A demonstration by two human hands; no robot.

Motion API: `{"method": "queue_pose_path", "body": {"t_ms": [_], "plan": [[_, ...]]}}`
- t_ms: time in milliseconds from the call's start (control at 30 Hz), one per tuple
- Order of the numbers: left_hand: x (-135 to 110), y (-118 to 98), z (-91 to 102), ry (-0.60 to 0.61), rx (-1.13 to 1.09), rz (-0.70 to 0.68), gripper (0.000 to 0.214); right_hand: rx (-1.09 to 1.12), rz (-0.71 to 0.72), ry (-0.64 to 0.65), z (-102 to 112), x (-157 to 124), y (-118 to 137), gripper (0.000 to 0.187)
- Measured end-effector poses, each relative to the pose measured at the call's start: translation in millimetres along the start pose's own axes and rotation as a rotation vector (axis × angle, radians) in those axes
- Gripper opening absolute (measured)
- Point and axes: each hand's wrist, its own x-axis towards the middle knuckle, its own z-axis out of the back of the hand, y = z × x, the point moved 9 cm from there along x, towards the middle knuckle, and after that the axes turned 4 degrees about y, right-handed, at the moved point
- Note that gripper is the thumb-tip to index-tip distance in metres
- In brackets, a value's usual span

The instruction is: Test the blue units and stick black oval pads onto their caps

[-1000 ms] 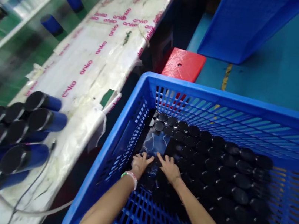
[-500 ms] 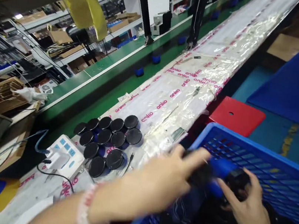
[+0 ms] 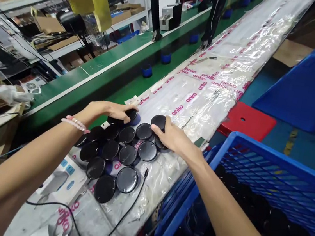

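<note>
Several blue cylinders with black round tops [image 3: 127, 155] stand upright in a cluster on the plastic-covered bench [image 3: 206, 89]. My left hand [image 3: 110, 110] rests on a cylinder [image 3: 131, 115] at the cluster's far left edge, fingers closed over its top. At the far right edge my right hand [image 3: 174, 137] grips another cylinder [image 3: 158, 121]. Both cylinders stand on the bench, touching their neighbours. The blue crate [image 3: 271, 166] at the right holds many more black-topped cylinders [image 3: 261, 216].
A black cable [image 3: 118, 222] runs across the bench in front of the cluster, beside a white device with blue buttons [image 3: 62, 177]. A red stool [image 3: 247, 121] and a second blue crate [image 3: 309, 89] stand beyond. A green conveyor [image 3: 117, 72] with small blue cylinders runs left of the bench.
Both hands carried cylinders out of the blue crate, swung left over the bench, and now set them down at the far side of the standing cluster. The view lifted from crate to bench.
</note>
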Motion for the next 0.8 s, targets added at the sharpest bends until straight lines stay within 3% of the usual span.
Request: {"method": "queue_pose_path", "body": {"t_ms": [67, 133, 200, 233, 300, 367, 400, 433, 467, 533, 567, 600, 667, 800], "plan": [[7, -7, -8.8, 0.071, -0.01, -0.044, 0.073, 0.044, 0.029, -0.002, 1, -7, -5, 0.07], [13, -17, -10.6, 0.082, 0.003, -0.057, 0.072, 0.118, 0.063, -0.085, 17, -27, -24, 0.059], [12, -36, -2.1, 0.004, 0.038, -0.045, 0.074, 0.25, 0.047, -0.357, 49, -64, -69, 0.051], [8, -54, 8.0, -0.091, 0.057, -0.064, 0.073, 0.313, -0.006, -0.546, 65, -90, -105, 0.049], [-13, -111, 35.4, -0.365, 0.067, -0.186, 0.067, 0.352, -0.227, -0.891, 81, -154, -192, 0.048], [-49, -189, 55.5, -0.617, 0.01, -0.417, 0.053, 0.24, -0.52, -0.922, 65, -207, -277, 0.05], [-63, -233, 55.5, -0.65, -0.029, -0.539, 0.047, 0.216, -0.595, -0.885, 51, -227, -312, 0.05], [-73, -279, 47.3, -0.611, -0.048, -0.671, 0.042, 0.192, -0.658, -0.821, 32, -243, -343, 0.049], [-77, -327, 29.4, -0.493, -0.042, -0.789, 0.038, 0.173, -0.704, -0.738, 11, -255, -369, 0.048], [-68, -408, -27.8, -0.142, 0.002, -0.91, 0.036, 0.133, -0.768, -0.572, -35, -272, -405, 0.049], [-54, -436, -62.4, 0.042, 0.009, -0.867, 0.035, 0.111, -0.796, -0.501, -57, -279, -418, 0.052], [-38, -456, -92.4, 0.128, 0.028, -0.825, 0.036, 0.086, -0.824, -0.444, -78, -284, -428, 0.056], [3, -478, -149.1, 0.209, 0.07, -0.699, 0.037, 0.031, -0.886, -0.361, -111, -292, -446, 0.065], [87, -464, -242.7, 0.19, 0.079, -0.365, 0.057, -0.051, -0.988, -0.256, -160, -303, -476, 0.074]]}}
